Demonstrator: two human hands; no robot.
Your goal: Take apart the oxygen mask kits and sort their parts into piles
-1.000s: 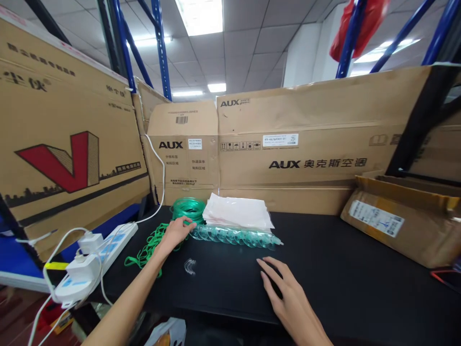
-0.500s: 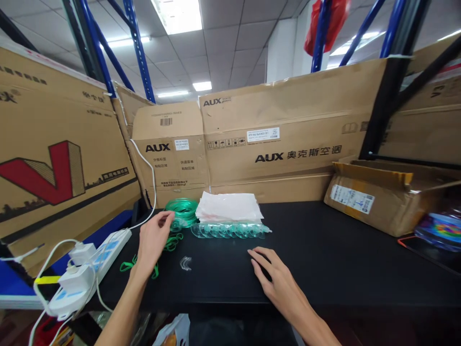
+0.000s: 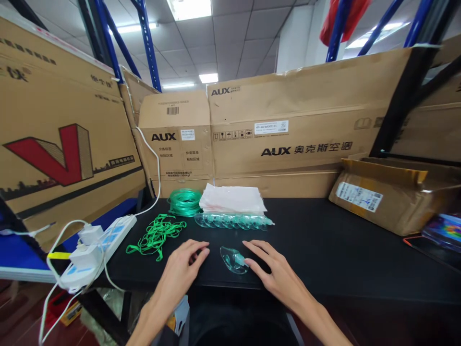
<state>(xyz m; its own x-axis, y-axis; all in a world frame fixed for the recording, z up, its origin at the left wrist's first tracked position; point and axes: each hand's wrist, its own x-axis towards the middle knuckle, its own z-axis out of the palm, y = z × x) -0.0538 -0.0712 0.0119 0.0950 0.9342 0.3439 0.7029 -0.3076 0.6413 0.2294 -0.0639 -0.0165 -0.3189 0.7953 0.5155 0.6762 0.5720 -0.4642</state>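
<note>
Nearest, the left hand point(image 3: 187, 262) is loosely curled, thumb close to the fingertips; whether it pinches anything, I cannot tell. The right hand point(image 3: 275, 264) is open, its thumb at the green connector point(image 3: 239, 260) of a clear mask point(image 3: 228, 259). The mask lies on the black table point(image 3: 309, 250) between the hands, long axis slanting from far left to near right, connector toward the right thumb. Beyond the left hand are tangled green straps point(image 3: 156, 235) and a green tubing coil point(image 3: 185, 202); farther out between the hands, a row of masks point(image 3: 230, 221), then white sheets point(image 3: 232, 198). Half a second ago, the left hand was at the coil and no mask lay between the hands.
</note>
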